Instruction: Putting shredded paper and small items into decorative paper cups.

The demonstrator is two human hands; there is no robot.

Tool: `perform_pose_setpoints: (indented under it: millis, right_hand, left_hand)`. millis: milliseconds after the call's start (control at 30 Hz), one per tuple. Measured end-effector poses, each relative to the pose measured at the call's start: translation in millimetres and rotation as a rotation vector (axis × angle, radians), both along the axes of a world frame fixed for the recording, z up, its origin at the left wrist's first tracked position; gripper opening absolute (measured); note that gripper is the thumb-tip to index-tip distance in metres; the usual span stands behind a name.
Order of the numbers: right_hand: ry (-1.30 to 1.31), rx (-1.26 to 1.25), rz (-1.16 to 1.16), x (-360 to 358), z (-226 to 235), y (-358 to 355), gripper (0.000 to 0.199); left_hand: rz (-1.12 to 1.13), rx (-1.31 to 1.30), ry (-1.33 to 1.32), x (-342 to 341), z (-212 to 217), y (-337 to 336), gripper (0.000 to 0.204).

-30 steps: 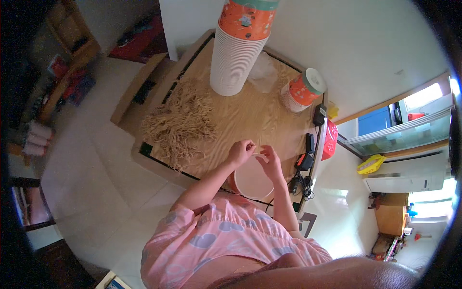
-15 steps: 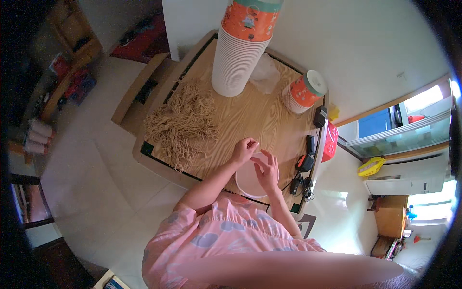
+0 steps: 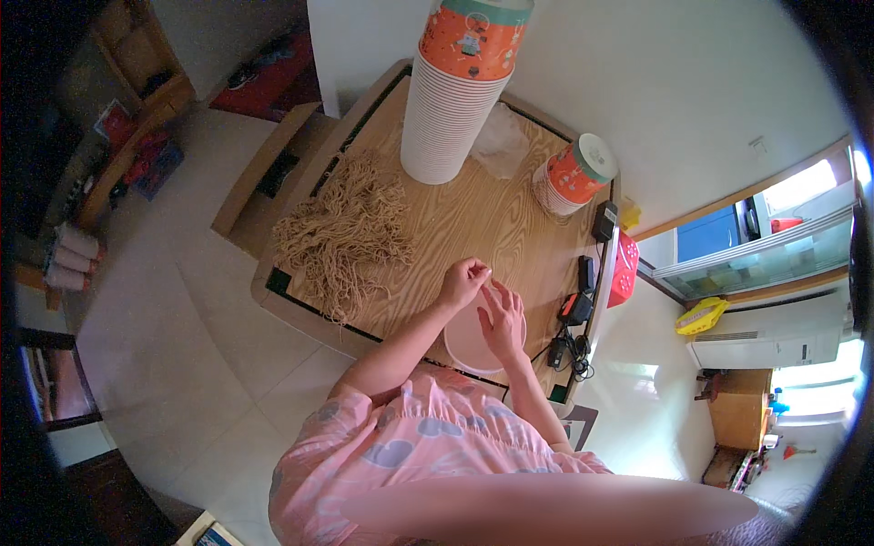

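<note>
Near the table's front edge is a round white tub (image 3: pixel 466 344), open at the top and partly hidden by my hands. My left hand (image 3: pixel 465 282) is closed at the tub's far rim, thumb and fingertips pressed together; what they pinch, if anything, is too small to make out. Over the tub's right side, my right hand (image 3: pixel 503 320) has its fingers stretched out and apart, its fingertips close to my left hand. A loose heap of tan noodle-like strands (image 3: pixel 350 227) lies on the table to the left of my hands.
A tall stack of white paper tubs (image 3: pixel 442 127), orange-printed at the top, stands at the back. Right of it are a crumpled clear plastic bag (image 3: pixel 501 144) and a shorter orange-and-white stack (image 3: pixel 575 175). Black power adapters and cables (image 3: pixel 574 314) line the right edge, beside a red basket (image 3: pixel 625 270).
My right hand's fingers have straightened from a curled pose and shifted slightly over the tub. My left hand stays nearly still, its fingers closed.
</note>
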State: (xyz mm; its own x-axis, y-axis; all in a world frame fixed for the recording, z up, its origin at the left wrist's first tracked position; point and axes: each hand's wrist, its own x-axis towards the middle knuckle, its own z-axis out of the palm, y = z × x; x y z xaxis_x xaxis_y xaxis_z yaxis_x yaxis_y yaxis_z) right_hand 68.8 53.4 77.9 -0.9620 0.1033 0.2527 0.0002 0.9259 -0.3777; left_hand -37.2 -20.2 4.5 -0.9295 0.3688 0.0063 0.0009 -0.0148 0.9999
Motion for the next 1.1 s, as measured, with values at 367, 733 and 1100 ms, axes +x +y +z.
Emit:
perform_pose_setpoints:
  millis: [367, 733, 1100]
  right_hand:
    - [0.034, -0.021, 0.063, 0, -5, 0, 0.033]
    - [0.005, 0.075, 0.002, -7, 4, -5, 0.036]
    - [0.005, 0.066, 0.015, -12, -11, -1, 0.046]
  left_hand:
    - [-0.002, -0.088, 0.032, -3, 21, -3, 0.014]
    - [-0.003, -0.066, 0.107, -4, 17, -1, 0.014]
    - [0.054, -0.467, 0.288, -18, 6, -5, 0.016]
